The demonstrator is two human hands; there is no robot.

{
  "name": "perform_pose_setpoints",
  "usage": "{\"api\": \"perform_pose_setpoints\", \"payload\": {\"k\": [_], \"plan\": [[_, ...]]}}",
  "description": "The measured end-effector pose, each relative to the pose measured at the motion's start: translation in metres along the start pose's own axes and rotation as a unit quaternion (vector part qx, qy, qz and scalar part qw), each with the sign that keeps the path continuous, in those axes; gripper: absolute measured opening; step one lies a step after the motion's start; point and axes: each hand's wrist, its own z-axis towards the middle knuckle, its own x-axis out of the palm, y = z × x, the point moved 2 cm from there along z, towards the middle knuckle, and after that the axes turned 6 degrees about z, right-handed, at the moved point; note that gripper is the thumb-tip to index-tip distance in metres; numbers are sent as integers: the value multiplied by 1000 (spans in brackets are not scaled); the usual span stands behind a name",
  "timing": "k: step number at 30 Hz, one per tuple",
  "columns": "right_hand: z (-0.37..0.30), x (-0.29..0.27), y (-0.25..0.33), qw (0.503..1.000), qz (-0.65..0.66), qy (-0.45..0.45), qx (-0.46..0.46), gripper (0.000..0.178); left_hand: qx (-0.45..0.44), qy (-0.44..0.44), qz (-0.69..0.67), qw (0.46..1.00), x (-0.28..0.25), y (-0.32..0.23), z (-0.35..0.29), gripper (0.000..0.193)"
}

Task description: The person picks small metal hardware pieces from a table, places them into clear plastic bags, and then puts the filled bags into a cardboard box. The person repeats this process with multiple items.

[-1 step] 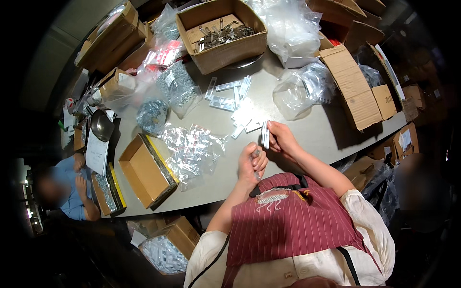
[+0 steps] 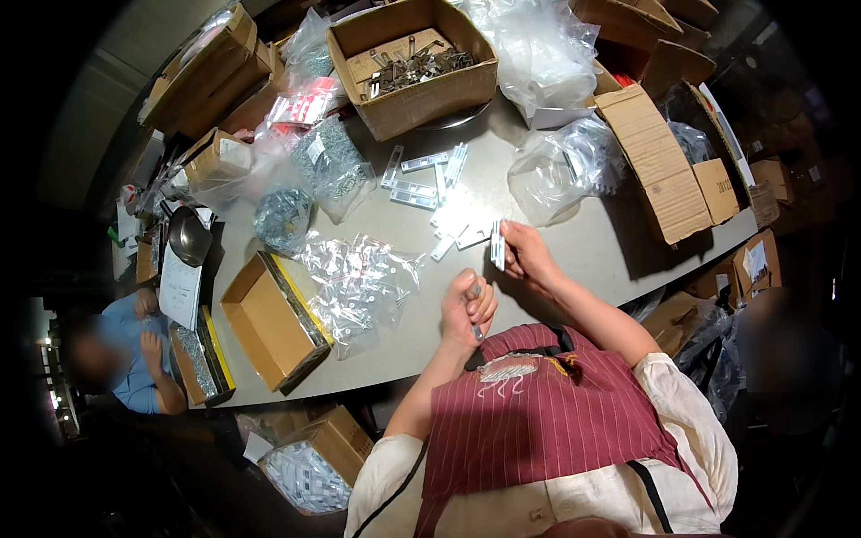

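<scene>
My right hand (image 2: 531, 258) pinches a small white metal plate (image 2: 496, 244) upright just above the grey table (image 2: 574, 260). My left hand (image 2: 468, 309) is closed in a fist around a small thin object (image 2: 478, 332) whose kind I cannot make out. It sits a little nearer my body, apart from the plate. More white metal plates (image 2: 430, 188) lie scattered on the table beyond my hands. A clear bag of small shiny parts (image 2: 354, 282) lies to the left of my left hand.
An open empty cardboard box (image 2: 269, 323) sits at the left table edge. A large box of metal parts (image 2: 413, 63) stands at the back, with clear bags (image 2: 560, 170) and flattened cartons (image 2: 659, 170) to the right. Another person in blue (image 2: 126, 359) sits at far left.
</scene>
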Motion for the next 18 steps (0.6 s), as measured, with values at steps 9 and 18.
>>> {"api": "perform_pose_setpoints", "payload": {"k": [9,18], "plan": [[63,-35,118,446,-842,-173,-249,16,-206,-29,-78,975,1,-9,-28,22],[132,-110,101,344,-929,-139,1,22,-248,-50,-96,963,-40,-85,-56,20]]}}
